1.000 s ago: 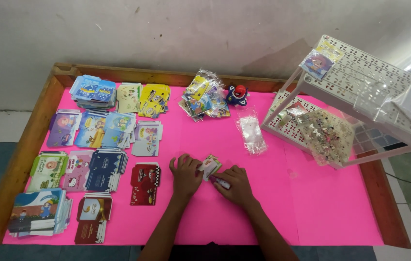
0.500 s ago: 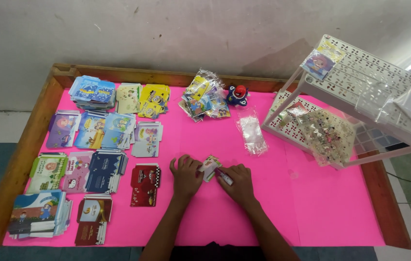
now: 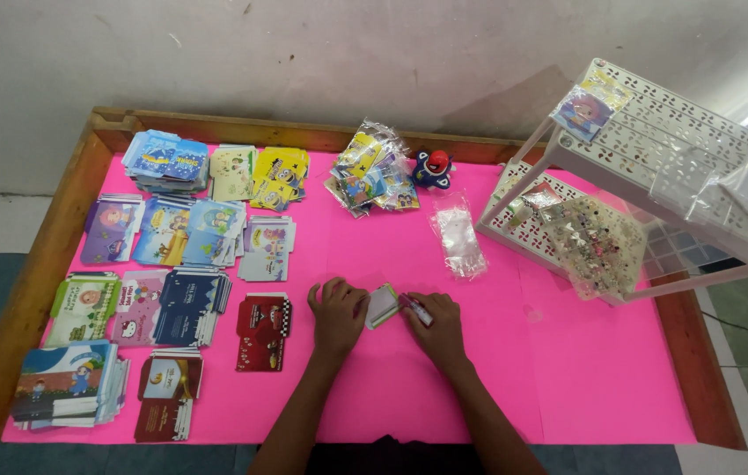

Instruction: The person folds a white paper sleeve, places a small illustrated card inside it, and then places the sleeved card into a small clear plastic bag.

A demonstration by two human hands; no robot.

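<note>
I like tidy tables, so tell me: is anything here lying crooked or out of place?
Mostly neat stacks in rows. The pile of glossy packets near the far edge is fanned out loosely, and a clear plastic bag lies alone, askew. A small toy figure sits among the paper goods. Nothing looks spilled or damaged.

Looks like a small craft or packing workshop: pink-covered table [image 3: 480, 413] with wooden edges, stacks of printed envelopes [image 3: 176, 308] along its left side, white rack [image 3: 656, 149] at its right corner.
</note>
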